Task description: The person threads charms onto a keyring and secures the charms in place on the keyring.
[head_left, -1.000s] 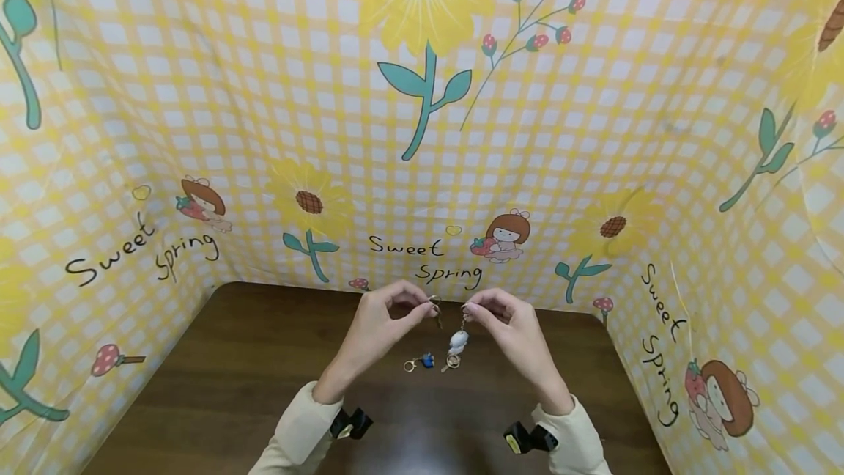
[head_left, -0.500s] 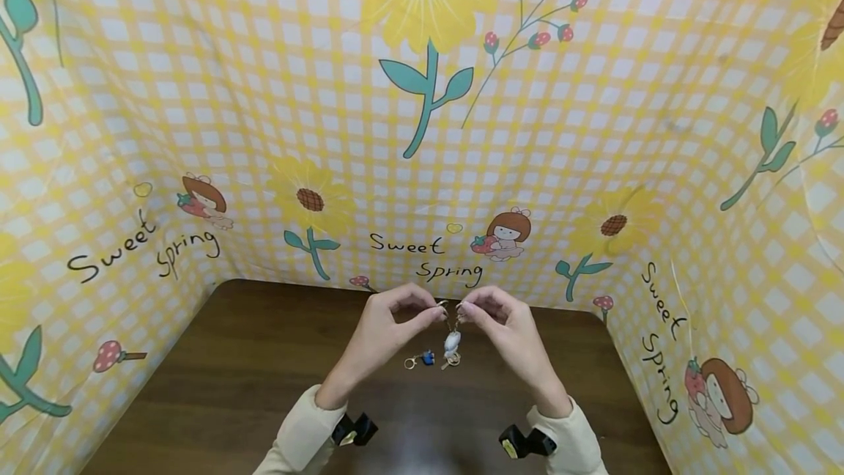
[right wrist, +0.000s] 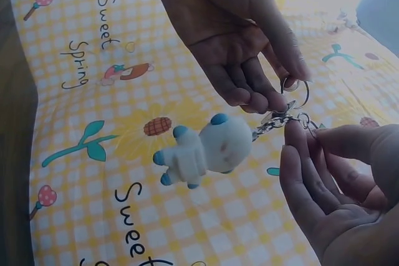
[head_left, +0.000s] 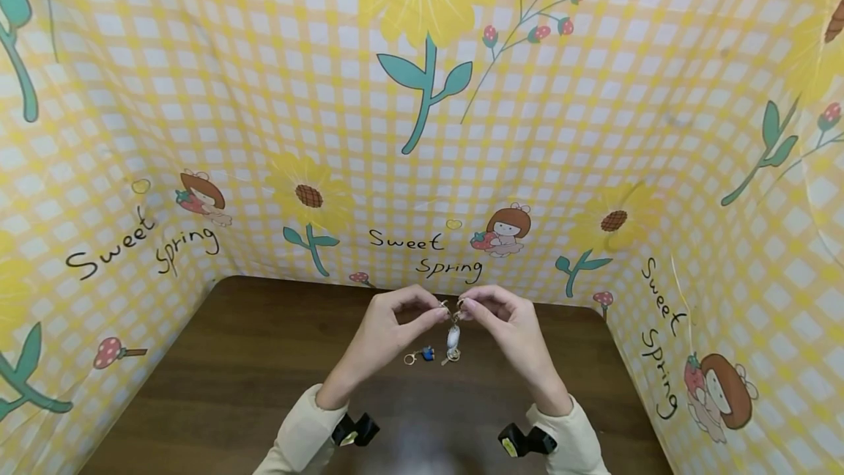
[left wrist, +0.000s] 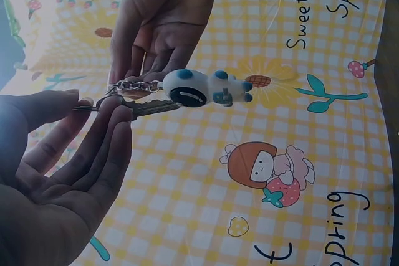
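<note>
My left hand point(head_left: 402, 317) pinches a key ring point(right wrist: 302, 95) between thumb and fingers. A metal key point(left wrist: 156, 109) hangs from that ring. Close by on the right, my right hand point(head_left: 504, 321) pinches the metal ring end of a keychain point(right wrist: 268, 124). From its short chain dangles a white figure with blue ears and feet point(left wrist: 202, 88). In both wrist views the fingertips of the two hands nearly meet, with the key and the chain crowded between them. Whether the ring and the chain are linked, I cannot tell.
Below the hands, a gold-ringed keychain with a blue charm point(head_left: 428, 353) lies on the dark wooden table point(head_left: 211, 372). Another key with a ring point(head_left: 452, 356) lies beside it, partly behind the dangling figure. Yellow checked cloth point(head_left: 316, 108) walls the back and sides.
My two hands have come closer together, the left moving right with the key ring and the right slightly left, bringing key and figure keychain together. The items on the table have stayed put.
</note>
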A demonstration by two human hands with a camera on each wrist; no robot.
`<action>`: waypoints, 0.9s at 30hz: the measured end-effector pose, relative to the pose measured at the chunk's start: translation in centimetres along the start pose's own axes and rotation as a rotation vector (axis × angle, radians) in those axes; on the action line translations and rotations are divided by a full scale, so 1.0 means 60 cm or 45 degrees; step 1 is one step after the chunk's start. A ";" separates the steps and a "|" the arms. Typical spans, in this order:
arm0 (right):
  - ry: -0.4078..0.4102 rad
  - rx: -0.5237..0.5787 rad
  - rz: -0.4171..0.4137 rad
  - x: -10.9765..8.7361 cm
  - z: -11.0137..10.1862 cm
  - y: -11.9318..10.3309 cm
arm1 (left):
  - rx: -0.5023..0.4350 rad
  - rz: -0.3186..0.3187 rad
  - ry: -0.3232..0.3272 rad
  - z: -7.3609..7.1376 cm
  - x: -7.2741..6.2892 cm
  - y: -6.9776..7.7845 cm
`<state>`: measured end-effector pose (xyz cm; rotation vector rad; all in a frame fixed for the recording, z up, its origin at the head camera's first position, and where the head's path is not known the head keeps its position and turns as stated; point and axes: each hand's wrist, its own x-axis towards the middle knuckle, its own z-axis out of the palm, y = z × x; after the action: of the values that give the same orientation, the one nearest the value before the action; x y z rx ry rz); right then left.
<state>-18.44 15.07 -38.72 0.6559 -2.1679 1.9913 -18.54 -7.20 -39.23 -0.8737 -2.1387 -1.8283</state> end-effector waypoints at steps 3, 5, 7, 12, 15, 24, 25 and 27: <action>-0.021 0.006 -0.004 0.000 -0.001 -0.001 | 0.002 0.002 -0.004 -0.001 0.000 -0.002; -0.045 0.006 -0.016 0.000 -0.002 -0.002 | 0.006 0.005 -0.002 -0.001 0.001 -0.004; -0.070 0.001 -0.043 0.000 -0.003 -0.002 | 0.012 0.009 -0.002 -0.002 0.002 -0.004; -0.076 -0.085 -0.126 0.001 -0.004 0.002 | 0.013 0.003 -0.005 -0.003 0.005 -0.002; -0.033 -0.215 -0.200 0.001 -0.004 0.007 | -0.011 -0.006 -0.015 -0.003 0.005 0.000; 0.019 -0.668 -0.631 0.005 -0.008 0.012 | -0.134 -0.025 -0.058 -0.003 0.004 0.002; 0.021 -0.678 -0.647 0.005 -0.008 0.010 | -0.135 -0.024 -0.061 -0.003 0.004 0.001; 0.023 -0.672 -0.646 0.005 -0.010 0.008 | -0.134 -0.024 -0.066 -0.003 0.003 -0.001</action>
<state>-18.98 15.59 -38.96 0.9591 -2.1017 1.1140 -18.74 -7.29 -39.12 -0.9364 -2.1043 -1.9636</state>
